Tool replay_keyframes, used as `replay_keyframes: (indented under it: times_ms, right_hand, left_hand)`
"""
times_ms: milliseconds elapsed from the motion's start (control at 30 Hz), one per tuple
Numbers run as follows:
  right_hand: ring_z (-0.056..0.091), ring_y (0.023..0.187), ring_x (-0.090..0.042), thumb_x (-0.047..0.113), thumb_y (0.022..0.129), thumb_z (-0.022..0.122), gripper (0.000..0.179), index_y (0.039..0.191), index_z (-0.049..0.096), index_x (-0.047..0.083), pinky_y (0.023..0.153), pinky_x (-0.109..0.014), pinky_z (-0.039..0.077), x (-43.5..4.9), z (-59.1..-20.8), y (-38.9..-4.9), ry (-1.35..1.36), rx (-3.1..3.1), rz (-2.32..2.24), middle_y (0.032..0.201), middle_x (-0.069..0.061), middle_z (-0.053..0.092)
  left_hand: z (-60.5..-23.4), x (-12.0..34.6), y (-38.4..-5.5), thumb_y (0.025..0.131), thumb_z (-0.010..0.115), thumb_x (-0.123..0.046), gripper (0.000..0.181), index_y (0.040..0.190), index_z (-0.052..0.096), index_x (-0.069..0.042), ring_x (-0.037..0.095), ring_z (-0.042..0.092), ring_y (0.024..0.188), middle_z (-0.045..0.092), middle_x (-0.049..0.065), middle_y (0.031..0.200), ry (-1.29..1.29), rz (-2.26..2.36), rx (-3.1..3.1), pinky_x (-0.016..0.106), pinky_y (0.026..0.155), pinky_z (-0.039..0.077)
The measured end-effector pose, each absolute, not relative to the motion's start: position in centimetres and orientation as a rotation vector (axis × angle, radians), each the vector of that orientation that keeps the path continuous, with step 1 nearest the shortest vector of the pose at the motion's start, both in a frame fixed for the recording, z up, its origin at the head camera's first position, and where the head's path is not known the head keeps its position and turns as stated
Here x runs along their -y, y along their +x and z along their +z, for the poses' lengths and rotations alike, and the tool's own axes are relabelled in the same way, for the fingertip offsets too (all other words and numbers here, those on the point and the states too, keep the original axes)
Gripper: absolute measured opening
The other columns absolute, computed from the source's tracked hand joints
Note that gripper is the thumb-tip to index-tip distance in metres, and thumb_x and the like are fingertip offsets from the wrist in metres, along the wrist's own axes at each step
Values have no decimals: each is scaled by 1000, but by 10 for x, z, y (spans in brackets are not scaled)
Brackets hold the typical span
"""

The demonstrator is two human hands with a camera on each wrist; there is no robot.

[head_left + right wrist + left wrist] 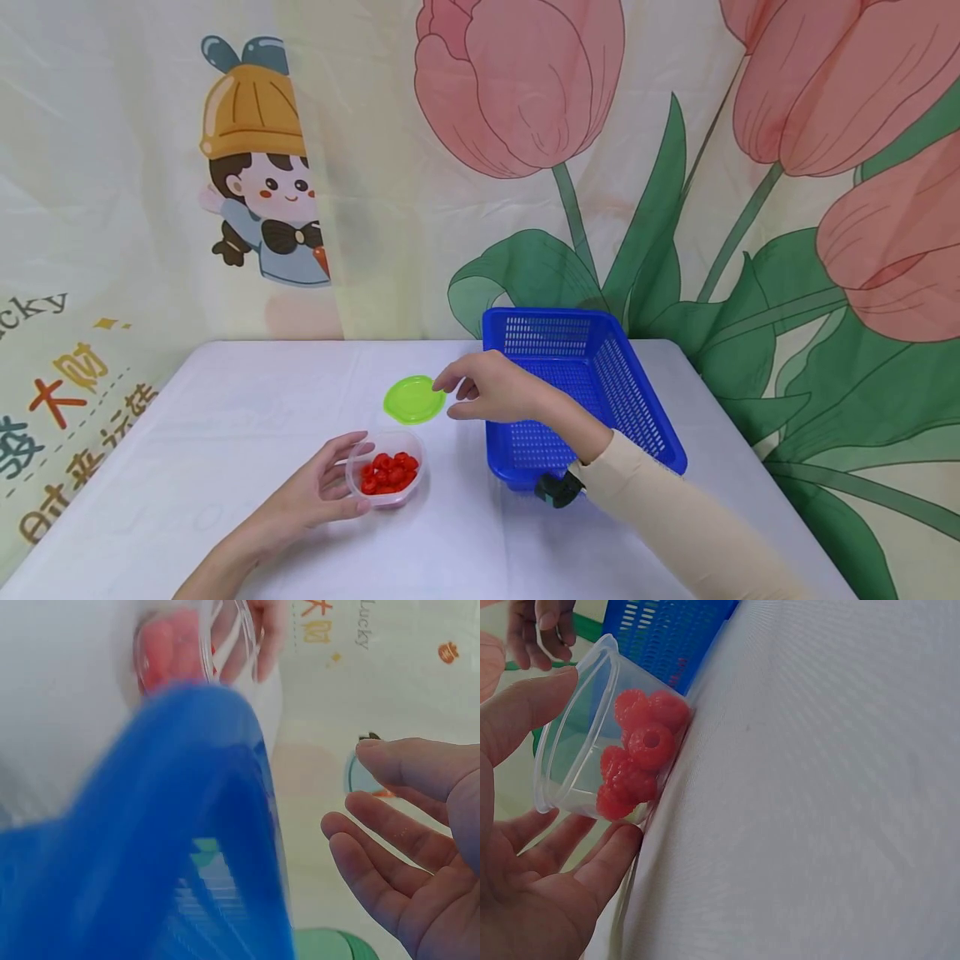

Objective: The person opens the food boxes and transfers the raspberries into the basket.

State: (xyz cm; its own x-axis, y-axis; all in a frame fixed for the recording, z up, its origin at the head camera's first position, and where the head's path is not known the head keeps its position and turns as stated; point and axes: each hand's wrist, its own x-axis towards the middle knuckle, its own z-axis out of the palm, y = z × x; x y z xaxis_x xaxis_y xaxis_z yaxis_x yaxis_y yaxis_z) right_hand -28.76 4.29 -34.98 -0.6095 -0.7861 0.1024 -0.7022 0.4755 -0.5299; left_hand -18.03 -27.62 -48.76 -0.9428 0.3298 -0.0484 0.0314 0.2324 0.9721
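A clear plastic cup (387,501) of red raspberries (389,473) stands on the table, left of the middle. My left hand (311,492) holds it from the left side, with the thumb at the near side of the rim and the fingers round the far side. In the left wrist view the raspberries (641,742) show through the cup's wall. My right hand (498,390) hangs in the air over the left rim of the blue basket (652,400), fingers loosely bent and nothing in them. Just left of its fingertips lies a bright green round lid (414,400) on the table.
A white cloth covers the table (225,433). The basket takes up the table's right side, and my right forearm (660,517) reaches across it. Behind the table hangs a printed curtain (375,167) with tulips and a cartoon figure.
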Motion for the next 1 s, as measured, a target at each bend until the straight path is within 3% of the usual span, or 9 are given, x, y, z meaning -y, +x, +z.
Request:
replay_keyframes:
  times_ms: [567, 1000]
  right_hand:
    - [69, 95, -3, 12, 95, 81, 32, 127, 76, 12, 85, -15, 57, 8, -383, -276, -1356, -2462, -719, 118, 2, 76]
    - [72, 100, -8, 8, 96, 79, 30, 127, 76, 8, 80, -10, 54, 29, -405, -273, -1393, -2422, -683, 118, -2, 77]
  left_hand:
    - [-488, 277, -180, 93, 84, -18, 91, 165, 29, -22, 39, 43, 151, 40, 12, 166, 280, 1750, -2269, 14, 104, 49]
    - [-488, 278, -180, 94, 82, -15, 90, 165, 27, -18, 43, 44, 150, 37, 17, 167, 348, 1785, -2239, 16, 102, 51]
